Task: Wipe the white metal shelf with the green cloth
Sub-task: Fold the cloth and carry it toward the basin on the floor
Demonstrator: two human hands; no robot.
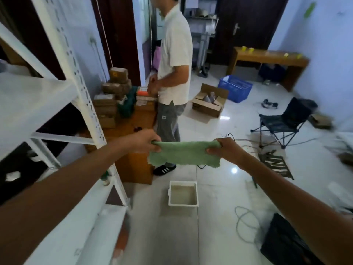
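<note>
Green cloth (184, 153) stretched between both hands — left hand (142, 141), right hand (222, 151) pinching its top corners

Floor (219, 226): glossy pale tile. On it: white square tub (183, 195) centre-front, grey coiled cable (246, 224) to its right, black crate (286, 243) at bottom right. Further back: open cardboard box (209, 100), blue plastic crate (235, 88) just beside it, black folding chair (284, 122), wooden desk (269, 63) by the far wall. White metal shelf (34, 98) stands on the floor at left; its nearest tier looks bare. Wooden cabinet (131, 142) behind it carries stacked brown parcels (112, 94).
</note>
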